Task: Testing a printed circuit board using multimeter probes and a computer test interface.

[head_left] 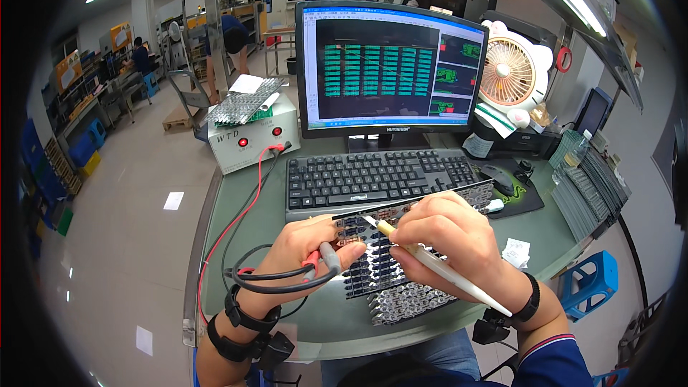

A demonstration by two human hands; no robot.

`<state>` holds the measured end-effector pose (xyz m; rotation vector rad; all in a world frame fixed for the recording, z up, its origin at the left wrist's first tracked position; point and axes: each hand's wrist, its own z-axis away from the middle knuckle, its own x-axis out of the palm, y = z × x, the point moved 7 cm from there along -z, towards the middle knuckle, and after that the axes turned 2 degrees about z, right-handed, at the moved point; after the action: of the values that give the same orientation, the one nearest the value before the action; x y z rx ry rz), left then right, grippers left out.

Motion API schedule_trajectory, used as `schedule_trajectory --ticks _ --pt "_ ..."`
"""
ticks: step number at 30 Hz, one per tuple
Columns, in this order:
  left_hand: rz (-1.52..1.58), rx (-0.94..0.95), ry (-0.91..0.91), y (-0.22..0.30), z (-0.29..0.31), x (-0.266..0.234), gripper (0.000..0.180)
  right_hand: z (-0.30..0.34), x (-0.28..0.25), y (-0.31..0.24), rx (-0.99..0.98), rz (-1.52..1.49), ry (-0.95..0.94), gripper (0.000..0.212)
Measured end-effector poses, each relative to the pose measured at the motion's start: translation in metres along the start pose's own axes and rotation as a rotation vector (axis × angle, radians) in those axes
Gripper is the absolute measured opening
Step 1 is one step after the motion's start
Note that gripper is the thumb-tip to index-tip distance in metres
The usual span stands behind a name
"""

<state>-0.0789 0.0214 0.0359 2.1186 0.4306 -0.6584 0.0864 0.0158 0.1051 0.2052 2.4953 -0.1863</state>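
Observation:
My left hand (pixel 312 244) is closed on the left edge of a dark circuit board panel (pixel 380 261), which carries rows of small black and silver parts and is tilted up over the desk. Against the same hand rest a grey and a red test lead end (pixel 330 258); their cables loop over my wrist. In my right hand (pixel 451 233) is a white pen-shaped tool (pixel 448 272) with a yellowish collar, its pale pointed tip at the panel's upper left part. A second panel with silvery parts (pixel 408 302) lies below the first, partly hidden by it.
Behind the panel are a black keyboard (pixel 373 175) and a monitor (pixel 387 64). A white power box (pixel 251 132) stands left, with the lead cables plugged in. On the right are a mouse (pixel 497 180), a fan (pixel 505 72), a bottle (pixel 577 147) and stacked grey panels (pixel 591 190).

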Motion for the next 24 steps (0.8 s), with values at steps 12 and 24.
schedule_trajectory --ticks 12,24 --pt "0.078 0.085 0.087 0.0076 -0.0013 -0.0012 0.032 -0.0018 0.0003 -0.0035 -0.006 0.042 -0.001 0.025" --pt "0.094 0.117 0.085 0.0073 -0.0007 0.0004 0.032 -0.0049 0.0004 -0.0066 -0.016 0.130 -0.046 0.024"
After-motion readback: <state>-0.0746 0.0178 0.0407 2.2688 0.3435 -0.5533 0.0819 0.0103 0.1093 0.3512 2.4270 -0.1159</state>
